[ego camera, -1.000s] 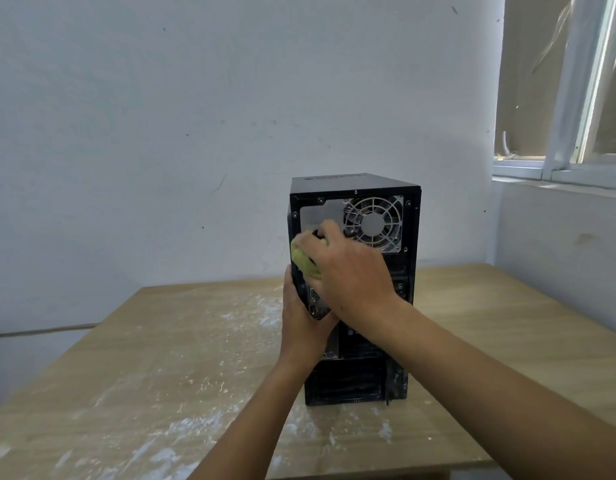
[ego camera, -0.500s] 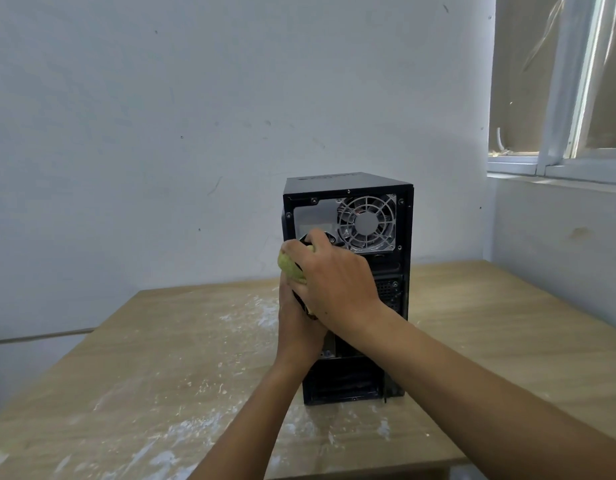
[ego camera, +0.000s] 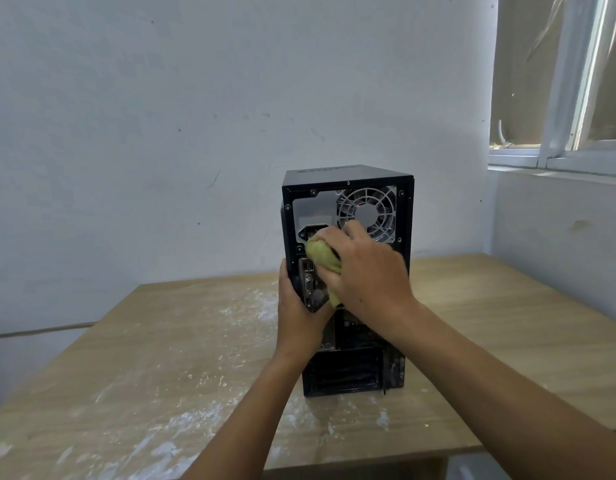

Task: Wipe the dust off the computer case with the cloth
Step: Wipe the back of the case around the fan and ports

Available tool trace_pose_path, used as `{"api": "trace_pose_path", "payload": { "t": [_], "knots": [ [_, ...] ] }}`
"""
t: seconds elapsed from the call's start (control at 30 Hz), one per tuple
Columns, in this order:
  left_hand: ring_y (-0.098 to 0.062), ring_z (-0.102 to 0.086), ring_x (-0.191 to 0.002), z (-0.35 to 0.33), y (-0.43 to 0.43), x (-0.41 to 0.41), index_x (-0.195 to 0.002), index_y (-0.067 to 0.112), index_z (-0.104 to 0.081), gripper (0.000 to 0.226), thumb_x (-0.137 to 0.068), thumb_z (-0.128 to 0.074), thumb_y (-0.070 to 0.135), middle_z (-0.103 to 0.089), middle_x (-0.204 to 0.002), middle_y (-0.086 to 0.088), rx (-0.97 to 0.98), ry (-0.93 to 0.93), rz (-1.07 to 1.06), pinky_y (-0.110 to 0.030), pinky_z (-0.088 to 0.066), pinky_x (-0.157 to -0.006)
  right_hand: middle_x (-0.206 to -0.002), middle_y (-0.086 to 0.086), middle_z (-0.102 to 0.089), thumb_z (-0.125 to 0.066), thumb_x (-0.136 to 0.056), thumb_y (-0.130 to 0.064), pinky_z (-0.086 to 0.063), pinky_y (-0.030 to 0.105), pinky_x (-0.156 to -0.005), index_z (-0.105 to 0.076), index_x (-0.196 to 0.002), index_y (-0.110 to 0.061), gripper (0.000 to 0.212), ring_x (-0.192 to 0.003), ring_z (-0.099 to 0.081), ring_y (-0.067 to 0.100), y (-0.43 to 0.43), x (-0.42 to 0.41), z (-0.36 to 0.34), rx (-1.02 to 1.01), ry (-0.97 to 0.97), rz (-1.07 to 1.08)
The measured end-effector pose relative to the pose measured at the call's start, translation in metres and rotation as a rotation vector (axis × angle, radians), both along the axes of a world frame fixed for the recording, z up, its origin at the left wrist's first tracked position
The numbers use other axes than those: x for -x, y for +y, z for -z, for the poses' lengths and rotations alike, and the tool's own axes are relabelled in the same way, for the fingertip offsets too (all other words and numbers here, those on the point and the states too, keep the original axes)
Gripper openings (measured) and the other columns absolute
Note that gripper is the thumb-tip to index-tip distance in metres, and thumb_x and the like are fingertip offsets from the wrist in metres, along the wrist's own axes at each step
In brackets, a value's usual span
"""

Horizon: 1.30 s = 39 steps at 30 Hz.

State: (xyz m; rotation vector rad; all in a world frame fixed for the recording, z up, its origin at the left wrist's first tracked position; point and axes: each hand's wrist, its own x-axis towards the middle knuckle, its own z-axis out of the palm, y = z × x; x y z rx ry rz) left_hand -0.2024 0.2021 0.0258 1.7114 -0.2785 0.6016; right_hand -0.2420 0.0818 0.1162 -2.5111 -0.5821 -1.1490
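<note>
your one computer case (ego camera: pixel 348 370) stands upright on the table (ego camera: pixel 161 358), long axis vertical, rear panel facing you, with its fan grille (ego camera: pixel 367 211) near the top. your right hand (ego camera: pixel 368 275) grips the single yellow-green cloth (ego camera: pixel 322 254), bunched and pressed to that panel just below the grille. your left hand (ego camera: pixel 296 317) wraps the case's left rear edge.

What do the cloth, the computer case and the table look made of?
Cloth: soft, fuzzy yellow-green fabric, bunched; maybe microfibre. Computer case: matt black painted sheet metal, probably, judging by screwed panels. Table: pale wood-grain top, perhaps laminate, smeared with white dust.
</note>
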Motion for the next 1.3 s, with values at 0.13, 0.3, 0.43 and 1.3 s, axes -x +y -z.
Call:
{"api": "trace_pose_path", "payload": {
  "t": [0.13, 0.3, 0.43, 1.3],
  "knots": [
    [-0.016, -0.046, -0.133, 0.002, -0.002, 0.0, -0.151, 0.033, -0.017, 0.113, -0.062, -0.082, 0.059, -0.046, -0.145, 0.002, -0.032, 0.016, -0.048, -0.042, -0.043, -0.109, -0.103, -0.002, -0.054, -0.061, -0.09, -0.038, -0.035, 0.018, -0.052, -0.057, -0.118, -0.03, 0.029, -0.062, -0.048, 0.011, -0.041, -0.003, 0.002, -0.082, 0.014, 0.084],
    [-0.014, -0.044, -0.135, 0.002, 0.0, 0.002, -0.15, 0.036, -0.019, 0.113, -0.06, -0.081, 0.066, -0.044, -0.147, 0.005, -0.053, 0.015, -0.049, -0.039, -0.042, -0.111, -0.101, 0.0, -0.054, -0.065, -0.087, -0.037, -0.038, 0.028, -0.059, -0.057, -0.116, -0.029, 0.032, -0.071, -0.058, 0.029, -0.061, -0.005, 0.001, -0.127, 0.0, 0.154],
    [0.011, -0.041, -0.125, -0.019, 0.004, 0.012, -0.148, 0.029, -0.022, 0.094, -0.074, -0.077, 0.046, -0.042, -0.142, 0.016, -0.09, -0.024, -0.041, -0.006, -0.035, -0.098, -0.099, -0.001, -0.053, -0.066, -0.086, -0.035, -0.036, 0.026, -0.058, -0.058, -0.115, -0.029, 0.031, -0.069, -0.056, 0.024, -0.055, -0.005, 0.005, -0.148, -0.012, 0.121],
    [0.021, -0.053, -0.097, -0.146, 0.036, -0.027, -0.114, 0.018, -0.067, 0.056, -0.069, -0.075, 0.051, -0.06, -0.107, 0.024, -0.346, -0.268, 0.002, -0.005, -0.043, -0.083, -0.098, 0.001, -0.056, -0.075, -0.08, -0.028, -0.042, 0.024, -0.044, -0.061, -0.113, -0.025, 0.037, -0.056, -0.059, 0.02, -0.017, -0.006, 0.023, -0.134, -0.09, 0.04]
  ]
}}
